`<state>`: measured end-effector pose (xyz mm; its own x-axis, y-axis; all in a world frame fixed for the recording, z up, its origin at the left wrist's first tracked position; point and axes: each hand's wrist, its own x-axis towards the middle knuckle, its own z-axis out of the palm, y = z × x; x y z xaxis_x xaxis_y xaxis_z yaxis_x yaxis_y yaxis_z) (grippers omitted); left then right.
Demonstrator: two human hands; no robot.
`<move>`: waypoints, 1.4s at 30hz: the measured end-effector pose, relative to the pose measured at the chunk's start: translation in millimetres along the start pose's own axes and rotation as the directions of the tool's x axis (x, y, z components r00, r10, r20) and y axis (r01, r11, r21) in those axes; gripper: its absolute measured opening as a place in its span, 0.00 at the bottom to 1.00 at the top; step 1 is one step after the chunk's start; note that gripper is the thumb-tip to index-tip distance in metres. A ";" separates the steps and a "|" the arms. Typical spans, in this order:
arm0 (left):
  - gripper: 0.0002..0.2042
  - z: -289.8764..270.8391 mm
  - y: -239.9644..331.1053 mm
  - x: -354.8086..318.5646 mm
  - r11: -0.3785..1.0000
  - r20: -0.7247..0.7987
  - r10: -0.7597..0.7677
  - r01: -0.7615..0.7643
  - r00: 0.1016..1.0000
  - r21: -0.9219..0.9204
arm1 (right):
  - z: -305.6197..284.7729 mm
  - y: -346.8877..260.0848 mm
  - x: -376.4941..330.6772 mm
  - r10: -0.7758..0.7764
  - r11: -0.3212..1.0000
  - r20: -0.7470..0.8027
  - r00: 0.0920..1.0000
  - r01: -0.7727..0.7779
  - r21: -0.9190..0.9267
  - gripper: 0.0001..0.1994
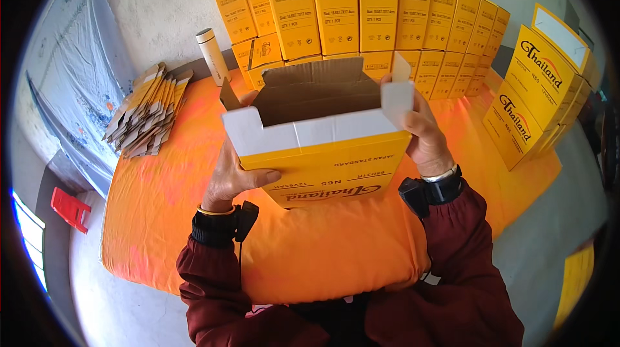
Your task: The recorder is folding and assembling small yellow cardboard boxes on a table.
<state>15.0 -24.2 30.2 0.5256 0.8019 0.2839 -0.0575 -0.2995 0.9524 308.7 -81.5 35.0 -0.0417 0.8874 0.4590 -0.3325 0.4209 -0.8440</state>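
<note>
**boxfan:** Holding the open yellow carton [323, 153] up over the orange surface [161, 198] here, one hand on each side. Our left hand [232, 179] grips the carton's left end, thumb pressed flat across the yellow front, the other fingers tucked behind the wall where we can't see them. Our right hand [423, 137] wraps the right end, fingers curled over the white flap [397, 98] at that corner and pinching it against the side.

**tapegun:** Yep, and the carton is tilted toward us with its mouth up, so we look straight down into the brown inside. The white flap edges stand up around the opening, and the printing on the front reads upside down from our side.

**boxfan:** Behind the carton, a row of closed yellow boxes [361, 14] stands against the wall, stacked two high. Left of the carton, well apart, a pile of flattened cartons [145, 114] lies on the surface.

**tapegun:** Between that pile and the row behind the carton there's a white cylinder bottle [212, 56] standing upright. Off to the carton's right, a stack of bigger yellow boxes [536, 95] sits at the surface's edge. Black wrist straps on both of our arms, dark red sleeves below the carton.
</note>
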 end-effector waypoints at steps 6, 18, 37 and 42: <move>0.50 1.5 -1.7 3.3 0.967 -0.058 0.248 -0.250 0.967 -0.045 | 13.3 -4.2 -2.0 0.113 0.991 -0.083 0.990 -0.119 -0.069 0.25; 0.26 9.5 27.8 -5.8 0.977 -0.265 0.156 -0.187 0.952 -0.098 | 24.8 -7.8 -9.5 0.124 0.985 -0.193 0.973 -0.144 -0.092 0.20; 0.35 10.0 41.9 -23.0 0.945 -0.046 0.319 -0.315 0.947 0.085 | 29.6 -21.5 -15.1 -0.033 0.859 -0.075 0.997 -0.010 -0.512 0.09; 0.36 4.7 33.1 -20.9 0.907 0.039 0.419 -0.420 0.907 0.041 | 35.7 -18.1 -14.7 -0.066 0.833 -0.035 0.997 0.036 -0.552 0.07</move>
<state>6.0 -53.3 55.3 0.4860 0.5820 0.6520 -0.2380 -0.6298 0.7394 281.8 -108.8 53.5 0.0130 0.8638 0.5037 0.2418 0.4860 -0.8398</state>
